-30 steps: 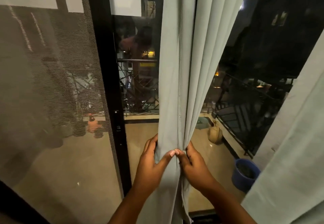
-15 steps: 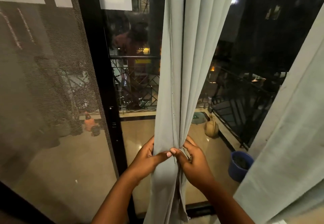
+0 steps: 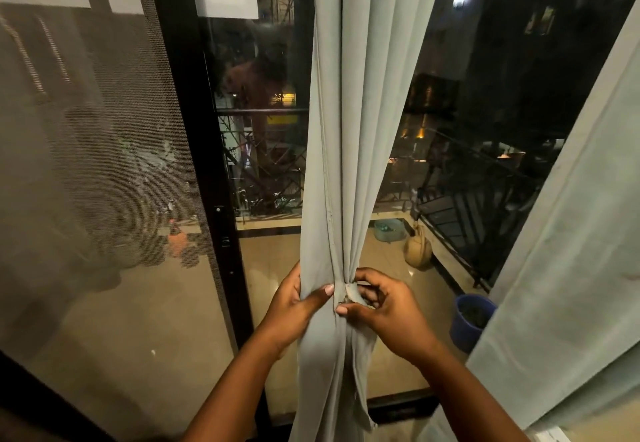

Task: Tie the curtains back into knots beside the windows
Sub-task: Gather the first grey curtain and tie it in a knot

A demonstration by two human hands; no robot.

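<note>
A pale grey-green curtain (image 3: 349, 137) hangs in the middle of the head view, gathered into a narrow bunch at waist height in front of a dark glass door. My left hand (image 3: 294, 306) wraps the bunch from the left, thumb pressed across its front. My right hand (image 3: 384, 306) pinches folds of the same bunch from the right, with a small fold of cloth between fingers and thumb. Below the hands the curtain falls loose to the floor. A second curtain (image 3: 568, 268) of the same cloth hangs along the right edge, untied.
A black door frame (image 3: 207, 178) stands left of the curtain, with a mesh screen panel (image 3: 90, 171) beyond it. Through the glass lie a tiled balcony, a black railing (image 3: 478, 206), a tan sack (image 3: 418, 249) and a blue pot (image 3: 469, 320).
Both hands have stayed on the bunch. The right hand's fingers have curled and now hold a small fold of cloth; the left thumb lies further across the front.
</note>
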